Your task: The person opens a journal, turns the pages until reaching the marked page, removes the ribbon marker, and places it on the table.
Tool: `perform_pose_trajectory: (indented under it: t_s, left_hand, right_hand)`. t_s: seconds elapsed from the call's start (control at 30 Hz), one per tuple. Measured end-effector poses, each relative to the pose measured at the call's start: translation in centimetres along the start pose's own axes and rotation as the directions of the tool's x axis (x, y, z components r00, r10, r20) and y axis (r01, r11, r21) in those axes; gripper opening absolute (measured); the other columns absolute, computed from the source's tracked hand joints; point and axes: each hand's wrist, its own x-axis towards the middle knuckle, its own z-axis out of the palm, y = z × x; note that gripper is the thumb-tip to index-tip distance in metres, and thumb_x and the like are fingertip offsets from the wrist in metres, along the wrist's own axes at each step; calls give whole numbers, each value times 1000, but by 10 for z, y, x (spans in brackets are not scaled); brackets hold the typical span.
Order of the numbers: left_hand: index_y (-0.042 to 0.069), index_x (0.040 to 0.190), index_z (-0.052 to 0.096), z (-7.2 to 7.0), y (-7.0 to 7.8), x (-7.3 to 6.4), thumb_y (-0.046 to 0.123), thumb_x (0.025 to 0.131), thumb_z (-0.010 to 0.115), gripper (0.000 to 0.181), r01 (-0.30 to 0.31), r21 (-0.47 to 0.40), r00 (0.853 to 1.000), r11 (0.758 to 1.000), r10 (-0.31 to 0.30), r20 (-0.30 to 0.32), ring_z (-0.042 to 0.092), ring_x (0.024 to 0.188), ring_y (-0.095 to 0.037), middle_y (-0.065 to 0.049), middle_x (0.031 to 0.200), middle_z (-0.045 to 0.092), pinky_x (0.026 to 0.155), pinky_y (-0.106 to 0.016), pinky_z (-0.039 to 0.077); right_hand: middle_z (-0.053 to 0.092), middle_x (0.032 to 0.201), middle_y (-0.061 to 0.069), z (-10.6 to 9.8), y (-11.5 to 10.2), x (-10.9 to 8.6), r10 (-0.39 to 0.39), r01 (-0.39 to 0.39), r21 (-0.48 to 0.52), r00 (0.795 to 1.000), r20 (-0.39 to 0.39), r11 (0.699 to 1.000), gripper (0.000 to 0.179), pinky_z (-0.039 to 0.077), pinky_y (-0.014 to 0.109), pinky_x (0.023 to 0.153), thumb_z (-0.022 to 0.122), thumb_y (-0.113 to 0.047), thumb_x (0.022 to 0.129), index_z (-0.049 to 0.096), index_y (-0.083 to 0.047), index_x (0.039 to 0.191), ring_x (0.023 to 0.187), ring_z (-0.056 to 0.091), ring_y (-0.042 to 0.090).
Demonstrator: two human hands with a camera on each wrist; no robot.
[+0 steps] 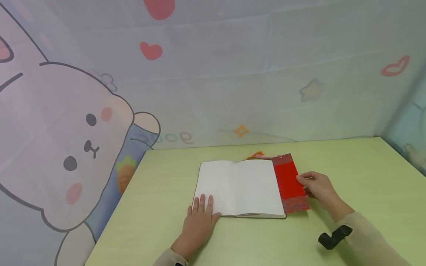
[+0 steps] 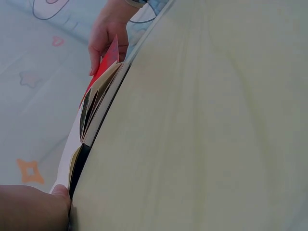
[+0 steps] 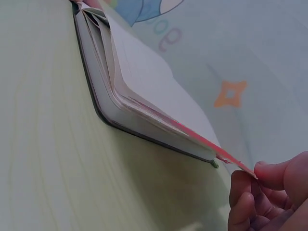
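An open notebook [image 1: 254,186] with blank-looking, faintly lined pages lies on the table. My left hand [image 1: 199,223] rests on the lower left corner of its left page, fingers spread out straight. At the right edge of the notebook, my right hand [image 1: 319,188] pinches a red bookmark [image 1: 288,183] between thumb and fingers. A pink and orange tassel [image 1: 256,155] trails from the bookmark's top behind the notebook. In the right wrist view the bookmark [image 3: 207,143] slants out from among the pages. How far it reaches inside is hidden.
The pale green table [image 1: 159,184] meets a cloth backdrop [image 1: 213,92] printed with a rabbit, hearts and stars along its back edge. A black strap end [image 1: 334,237] sticks out from the right sleeve. In the left wrist view, several page edges [image 2: 96,103] stand fanned apart.
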Motion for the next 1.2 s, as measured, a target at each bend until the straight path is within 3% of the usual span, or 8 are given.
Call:
perform_pose_trajectory:
  t_s: [0.33, 0.67, 0.97, 1.2]
  left_hand:
    - [1, 140, 38, 0, 0, 0, 43, 98, 38, 59, 6, 11, 1000, 1000, -6, -2, 32, 130, -42, -26, 141, 36, 99, -55, 32]
    - [2, 140, 38, 0, 1, 0, 43, 98, 38, 59, 6, 15, 1000, 1000, -6, 0, 32, 130, -41, -25, 141, 36, 99, -55, 31]
    - [1, 140, 37, -2, 2, -1, 43, 98, 38, 60, 14, 13, 1000, 1000, -14, 11, 31, 130, -42, -26, 142, 35, 99, -56, 31]
    - [0, 140, 38, -1, -1, -5, 42, 98, 38, 59, -6, 2, 1000, 1000, 6, 1, 31, 130, -43, -27, 141, 36, 99, -57, 31]
  right_hand:
    - [61, 81, 1, -13, 10, 1, 15, -15, -15, 1000, -7, 1000, 53, 50, 29, 59, 58, -34, 92, 47, 9, 121, 65, 59, 16]
    - [61, 88, 11, -17, 15, 0, 37, -39, -101, 999, -23, 994, 50, 50, 30, 60, 57, -32, 92, 47, 10, 118, 67, 59, 17]
    - [59, 79, 11, -19, 15, -5, -31, 21, -207, 999, -45, 978, 44, 48, 32, 51, 57, -25, 92, 51, 15, 110, 58, 53, 18]
    - [58, 74, 11, -14, 16, -15, -91, 59, -342, 993, -77, 938, 37, 45, 31, 49, 57, -21, 91, 55, 14, 102, 55, 49, 18]
